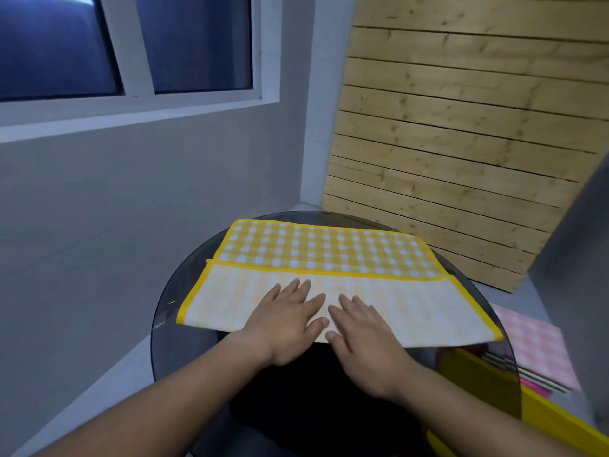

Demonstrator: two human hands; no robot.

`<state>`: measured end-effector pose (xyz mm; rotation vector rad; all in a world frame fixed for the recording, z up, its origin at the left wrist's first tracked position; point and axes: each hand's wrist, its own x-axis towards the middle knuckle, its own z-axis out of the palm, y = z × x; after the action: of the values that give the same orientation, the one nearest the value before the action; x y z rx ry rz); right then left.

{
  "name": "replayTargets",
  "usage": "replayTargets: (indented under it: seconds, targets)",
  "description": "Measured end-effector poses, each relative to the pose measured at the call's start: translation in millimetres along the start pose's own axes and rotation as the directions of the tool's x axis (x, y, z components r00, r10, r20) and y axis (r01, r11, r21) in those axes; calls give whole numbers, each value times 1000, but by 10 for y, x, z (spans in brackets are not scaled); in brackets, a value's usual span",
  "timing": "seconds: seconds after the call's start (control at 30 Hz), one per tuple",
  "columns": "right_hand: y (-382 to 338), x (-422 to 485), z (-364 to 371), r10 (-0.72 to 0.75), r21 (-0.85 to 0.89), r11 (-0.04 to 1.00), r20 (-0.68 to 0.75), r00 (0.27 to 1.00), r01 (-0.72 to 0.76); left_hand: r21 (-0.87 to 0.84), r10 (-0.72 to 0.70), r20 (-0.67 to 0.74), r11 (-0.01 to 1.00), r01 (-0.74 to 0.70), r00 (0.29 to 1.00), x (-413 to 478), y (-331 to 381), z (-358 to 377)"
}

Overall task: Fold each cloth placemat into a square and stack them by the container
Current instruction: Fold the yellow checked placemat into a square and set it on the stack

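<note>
The left hand (286, 319) and right hand (359, 328), fingers straight, flatten the half-folded yellow placemat (329, 255) — first fold set. Next, probably, a crosswise fold to square it

1. The left grip (286, 319) lies flat with the palm down and holds nothing.
2. Its fingers (298, 291) are straight and a little spread. They point away from the body.
3. The right grip (362, 338) lies flat too, palm down, and holds nothing.
4. Its fingers (349, 308) are straight and lean a bit to the left.
5. The two grips sit side by side. Their thumbs are very close in the middle.
6. The left arm (164, 400) comes in from the bottom left. The right arm (478, 410) comes in from the bottom right. Both arms are bare.
</note>
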<state>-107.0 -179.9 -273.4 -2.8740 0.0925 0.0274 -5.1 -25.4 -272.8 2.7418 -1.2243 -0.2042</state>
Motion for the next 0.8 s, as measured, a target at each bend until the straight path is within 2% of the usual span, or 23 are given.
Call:
replayTargets:
  seconds: [0.2, 0.37, 0.5, 0.6, 0.8]
  targets:
    - [20, 11, -30, 96, -17, 995, 35, 995, -96, 55, 7, 35, 998, -9, 999, 20, -22, -63]
    - [157, 116, -87, 97, -82, 992, 33, 995, -94, 26, -88, 70, 996, 86, 994, 182, -141, -238]
    - [271, 314, -263, 139, -83, 988, 62, 988, -134, 39, -107, 120, 994, 103, 987, 318, -286, -303]
    - [337, 468, -325, 174, -103, 981, 93, 980, -165, 62, -90, 77, 994, 86, 993, 388, -356, -293]
    - [476, 656, -307, 156, -223, 965, 48, 987, -142, 47, -75, 43, 996, 73, 996, 514, -446, -325]
